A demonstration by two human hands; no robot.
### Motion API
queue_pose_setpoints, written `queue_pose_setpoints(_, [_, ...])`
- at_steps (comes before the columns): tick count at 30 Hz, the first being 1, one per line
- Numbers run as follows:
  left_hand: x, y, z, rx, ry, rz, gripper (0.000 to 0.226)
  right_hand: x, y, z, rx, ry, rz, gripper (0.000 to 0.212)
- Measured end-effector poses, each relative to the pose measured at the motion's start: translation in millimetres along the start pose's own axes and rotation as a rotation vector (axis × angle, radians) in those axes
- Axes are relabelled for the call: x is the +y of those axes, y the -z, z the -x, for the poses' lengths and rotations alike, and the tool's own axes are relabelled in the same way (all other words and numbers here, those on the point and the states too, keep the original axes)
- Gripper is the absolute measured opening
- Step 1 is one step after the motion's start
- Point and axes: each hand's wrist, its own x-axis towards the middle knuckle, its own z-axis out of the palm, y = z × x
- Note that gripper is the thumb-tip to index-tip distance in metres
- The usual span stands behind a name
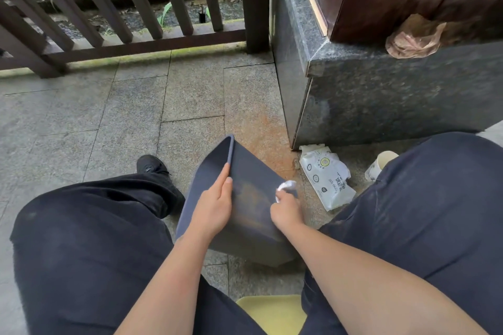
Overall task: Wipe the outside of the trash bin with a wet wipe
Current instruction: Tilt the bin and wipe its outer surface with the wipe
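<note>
A dark blue-grey trash bin (250,215) lies tilted on the stone floor between my knees, its open rim pointing away from me. My left hand (213,204) grips the bin along its upper left edge, fingers stretched toward the rim. My right hand (285,212) holds a bunched white wet wipe (285,186) pressed against the bin's upward-facing side near its right edge. A dull brownish smear shows on that side between my hands.
A white pack of wet wipes (326,179) lies on the floor right of the bin, beside a pale cup (381,163). A dark granite plinth (381,95) rises at the right, a wooden railing (122,22) runs at the back. I sit on a yellow stool (272,313).
</note>
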Motion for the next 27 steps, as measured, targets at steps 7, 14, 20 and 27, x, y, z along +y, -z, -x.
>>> queue_pose_setpoints(7, [-9,-3,-4,0.110,-0.047,-0.040,0.044,-64,-31,35,-0.151,0.525,-0.134,0.071])
queue_pose_setpoints(14, [-13,-5,-13,0.202,-0.072,-0.142,0.046,-38,-22,9,-0.139,0.501,0.042,0.088])
queue_pose_setpoints(20, [-8,1,-15,0.199,-0.032,-0.103,0.044,6,-2,-21,-0.081,0.157,0.260,0.072])
queue_pose_setpoints(27, [-3,9,-23,0.177,-0.034,-0.068,0.041,-26,-13,-10,-0.107,0.307,0.132,0.072])
